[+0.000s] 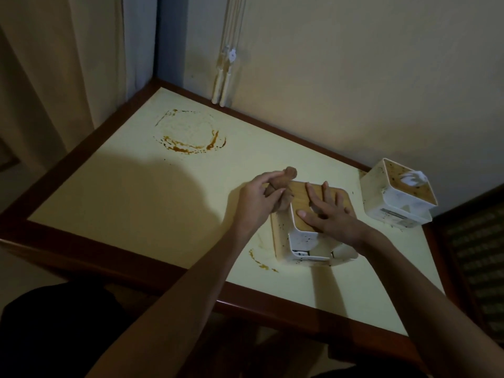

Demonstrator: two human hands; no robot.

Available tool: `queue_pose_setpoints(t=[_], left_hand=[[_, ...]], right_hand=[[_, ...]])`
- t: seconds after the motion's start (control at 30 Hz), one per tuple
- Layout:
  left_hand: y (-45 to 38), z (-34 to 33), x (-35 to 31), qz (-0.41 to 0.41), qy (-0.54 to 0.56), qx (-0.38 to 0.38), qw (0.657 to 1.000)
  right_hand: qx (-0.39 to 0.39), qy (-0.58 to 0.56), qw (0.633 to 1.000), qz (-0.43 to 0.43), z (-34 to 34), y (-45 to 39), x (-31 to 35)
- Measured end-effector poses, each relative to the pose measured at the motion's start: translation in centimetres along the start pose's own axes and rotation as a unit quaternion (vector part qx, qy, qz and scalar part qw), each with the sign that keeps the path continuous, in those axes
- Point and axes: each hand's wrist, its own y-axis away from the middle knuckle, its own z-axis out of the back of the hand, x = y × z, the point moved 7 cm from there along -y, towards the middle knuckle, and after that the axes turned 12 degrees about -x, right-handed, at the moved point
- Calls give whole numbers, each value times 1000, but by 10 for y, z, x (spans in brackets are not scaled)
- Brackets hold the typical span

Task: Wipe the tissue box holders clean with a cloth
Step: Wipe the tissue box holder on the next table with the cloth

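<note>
A: What are the hands doing?
B: The left hand, just right of the frame's centre, is curled round a brown cloth and holds it against the upper left corner of the near tissue box holder. The right hand lies flat on that holder's wooden lid, fingers straight and spread.

A: Where is the holder?
B: Right of centre, on the pale yellow table. It is white with dark specks.

A: Is there another?
B: Yes, the second holder stands near the right edge of the frame, apart from the first, with a white tissue poking from its top.

A: And the table?
B: A brown ring stain is at upper left, and a smaller smear is just left of the near holder.
</note>
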Motion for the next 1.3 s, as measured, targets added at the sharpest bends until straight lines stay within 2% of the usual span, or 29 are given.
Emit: queue_pose_setpoints(t=[0.27, 0.43, 0.6, 0.67, 0.83, 0.97, 1.07, 1.2, 1.3], left_hand=[[96, 7, 14, -32, -20, -12, 999], [68, 4, 26, 19, -8, -44, 999], [1, 3, 27, 18, -165, -31, 986], [-4, 1, 29, 5, -178, -24, 984], [33, 0, 29, -64, -235, -26, 970], [92, 2, 26, -59, -277, -9, 959], [110, 10, 28, -39, -237, 12, 971], [81, 17, 39, 57, -164, 39, 984], [46, 16, 35, 12, -198, -9, 980]], right_hand=[[-9, 28, 1000, -1, -3, -4, -1], [-5, 35, 999, -6, -6, -7, -5], [5, 30, 1000, -1, -6, -6, -4], [4, 38, 999, 2, -6, -7, -6], [-2, 34, 999, -5, -7, -7, -6], [0, 29, 1000, -1, -9, -9, -5], [1, 30, 1000, -2, -9, -9, -7], [0, 29, 1000, 0, -8, -8, -6], [2, 24, 1000, 2, -7, -7, -5]])
